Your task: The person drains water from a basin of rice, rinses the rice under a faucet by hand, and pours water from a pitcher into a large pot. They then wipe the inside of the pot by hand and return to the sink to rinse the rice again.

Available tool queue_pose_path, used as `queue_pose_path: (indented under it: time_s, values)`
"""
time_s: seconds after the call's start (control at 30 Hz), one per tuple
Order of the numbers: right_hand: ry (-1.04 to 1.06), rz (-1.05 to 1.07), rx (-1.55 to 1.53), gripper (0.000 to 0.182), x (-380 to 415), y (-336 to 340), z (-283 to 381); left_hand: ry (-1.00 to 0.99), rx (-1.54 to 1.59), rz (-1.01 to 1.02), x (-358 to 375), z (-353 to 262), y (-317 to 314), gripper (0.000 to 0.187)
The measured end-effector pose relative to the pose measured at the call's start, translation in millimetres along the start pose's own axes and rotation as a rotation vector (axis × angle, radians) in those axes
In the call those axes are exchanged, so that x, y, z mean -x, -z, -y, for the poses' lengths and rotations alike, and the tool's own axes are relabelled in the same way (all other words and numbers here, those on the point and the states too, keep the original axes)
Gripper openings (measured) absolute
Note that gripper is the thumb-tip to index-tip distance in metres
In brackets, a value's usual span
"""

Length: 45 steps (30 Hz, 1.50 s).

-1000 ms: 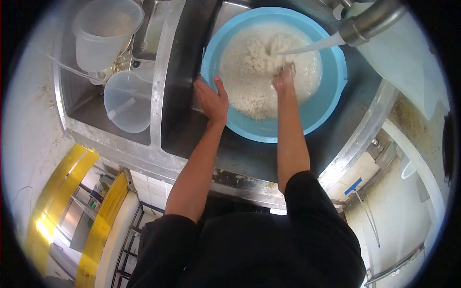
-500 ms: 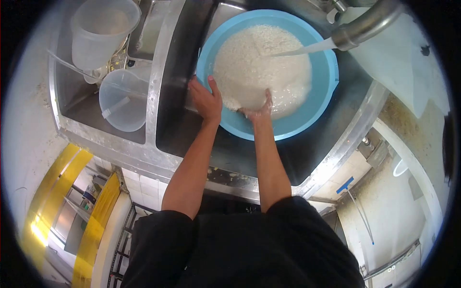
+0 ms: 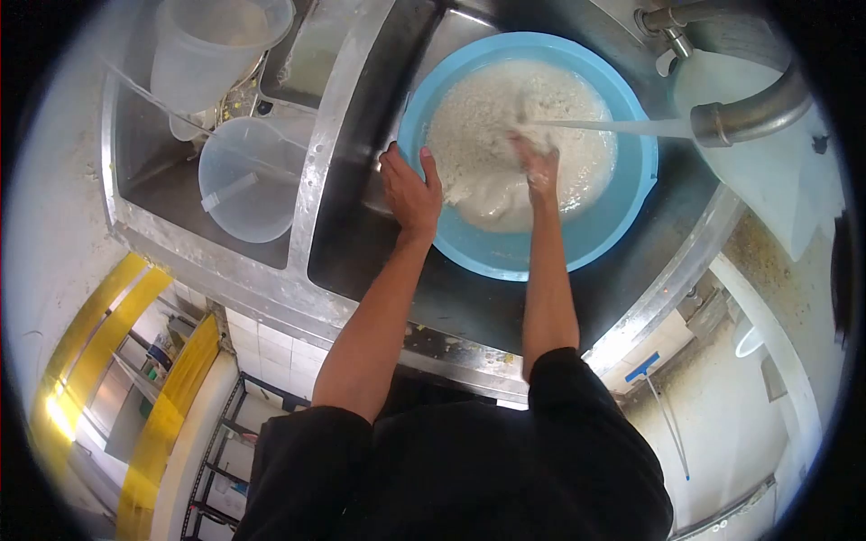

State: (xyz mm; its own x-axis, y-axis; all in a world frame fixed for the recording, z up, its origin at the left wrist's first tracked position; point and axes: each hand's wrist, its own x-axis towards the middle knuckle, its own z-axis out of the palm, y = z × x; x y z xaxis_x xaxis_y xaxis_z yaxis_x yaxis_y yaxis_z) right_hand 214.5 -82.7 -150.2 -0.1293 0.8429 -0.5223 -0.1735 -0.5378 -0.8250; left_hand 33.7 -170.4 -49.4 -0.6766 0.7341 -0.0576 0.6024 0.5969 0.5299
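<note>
Since half a second before, the right hand had moved from the near rim of the basin up into the middle of the rice, and the tap had swung from upper right to the right side of the view.

Steel double sink: right bowl held the blue basin, which rested on the sink floor and filled most of it. Left bowl held two clear plastic jugs. The upper jug stood against the far wall, partly cut off by the edge of the view; its contents could not be made out. The lower jug lay on its side, mouth toward the camera, with a clear strip or utensil across the opening.

Blue basin: filled with white rice in cloudy water. A stream of water ran nearly level from the spout of the tap into the rice near the right hand.

Left hand: gripped the basin's left rim, thumb inside, fingers over the outer edge and hidden behind it.

Right hand: in the rice under the stream, fingers curled around a clump of grains; fingertips blurred and partly buried, so the closure could not be told exactly.

Tap base was cut off at the top right. A blue-headed tool lay on the floor to the lower right, too small to identify.
</note>
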Motion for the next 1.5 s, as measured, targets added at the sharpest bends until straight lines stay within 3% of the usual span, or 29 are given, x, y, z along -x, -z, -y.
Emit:
queue_pose_path:
  time_s: [0.07, 0.13, 0.17, 0.23, 0.27, 0.33, 0.37, 0.43, 0.5, 0.53, 0.6, 0.67, 0.73, 0.77, 0.83, 0.87, 0.9, 0.97, 1.07, 1.13, 1.2, 1.23, 1.3, 1.37, 1.4, 1.47, 1.5]
  values:
    - [0.071, 0.233, 0.379, 0.063, 1, -17, 37, 0.012, 0.024, 0.031, 0, -1, 2, 0.048]
    - [0.367, 0.292, 1.535, 0.069, 6, -68, 63, 0.015, 0.022, 0.025, 0, -2, 2, 0.050]
    - [0.370, 0.293, 1.535, 0.069, 4, -89, 75, 0.014, 0.010, 0.023, -1, -1, 2, 0.052]
    - [0.178, 0.674, 1.978, 0.051, 5, -117, 87, 0.010, 0.014, 0.026, -4, 0, 1, 0.049]
    - [0.169, 0.681, 1.973, 0.051, 7, -113, 70, 0.003, 0.023, 0.034, -1, 1, 1, 0.046]
    - [0.554, 0.723, 2.182, 0.038, -1, -101, 14, 0.001, 0.010, 0.021, 0, 1, 3, 0.046]
    - [0.569, 0.707, 2.188, 0.038, -6, -87, -7, 0.004, 0.004, 0.011, -2, 0, 1, 0.046]
    - [0.764, 0.970, 1.963, 0.026, -1, -45, -31, 0.023, 0.009, 0.020, 1, 2, 0, 0.046]
    - [0.388, 1.359, 2.131, 0.029, 10, -39, 4, 0.025, 0.024, 0.026, -3, 2, -2, 0.046]
    - [0.393, 1.363, 2.145, 0.029, 6, -29, 19, 0.013, 0.033, 0.013, -1, 1, -1, 0.046]
    - [0.138, 1.268, 1.825, 0.034, -7, -7, 46, 0.013, 0.042, -0.015, -4, 2, 2, 0.046]
    - [0.301, 0.729, 1.362, 0.043, -12, -1, 86, -0.005, 0.054, -0.012, -1, 1, 3, 0.046]
    - [0.800, 0.550, 1.472, 0.052, -36, -15, 93, -0.004, 0.049, -0.020, 2, -1, 3, 0.045]
    - [0.809, 0.550, 1.466, 0.052, -46, -30, 95, -0.019, 0.040, -0.030, -1, 0, 3, 0.045]
    - [0.564, 0.666, 1.502, 0.053, -66, -69, 86, -0.026, 0.058, -0.042, -5, 2, 0, 0.044]
    - [0.561, 0.671, 1.490, 0.053, -83, -86, 74, -0.022, 0.081, -0.034, -2, 5, -1, 0.043]
    - [0.114, 0.981, 1.562, 0.065, -107, -103, 61, -0.018, 0.069, -0.028, 0, 4, -2, 0.043]
    - [-0.370, 1.264, 1.547, 0.078, -138, -119, 11, -0.021, 0.069, -0.055, -2, 1, -1, 0.042]
    - [-0.572, 1.338, 1.442, 0.093, -142, -109, -87, 0.011, 0.111, 0.017, -2, 2, 3, 0.045]
    - [-0.200, 0.965, 1.441, 0.082, -85, -95, -99, 0.022, 0.122, 0.041, 0, 0, 6, 0.045]
    - [0.122, 1.007, 1.775, 0.056, -32, -86, -78, 0.034, 0.136, 0.064, -4, 0, 8, 0.046]
    - [0.269, 1.241, 2.126, 0.038, -3, -82, -42, 0.015, 0.115, 0.031, -3, 0, 7, 0.045]
    - [0.304, 1.338, 2.152, 0.033, 55, -81, 38, 0.011, 0.109, 0.004, 1, -1, 3, 0.044]
    - [0.691, 1.127, 2.008, 0.043, 74, -21, 32, -0.009, 0.046, -0.006, 0, 2, 2, 0.045]
    - [0.686, 1.133, 2.021, 0.043, 80, 2, 43, -0.001, 0.057, -0.004, 2, 2, 2, 0.045]
    - [0.656, 0.629, 1.807, 0.050, 81, 18, 68, -0.005, 0.053, 0.003, -1, 1, 3, 0.045]
    - [0.656, 0.630, 1.810, 0.050, 77, 18, 70, -0.003, 0.055, 0.003, -2, 1, 3, 0.045]
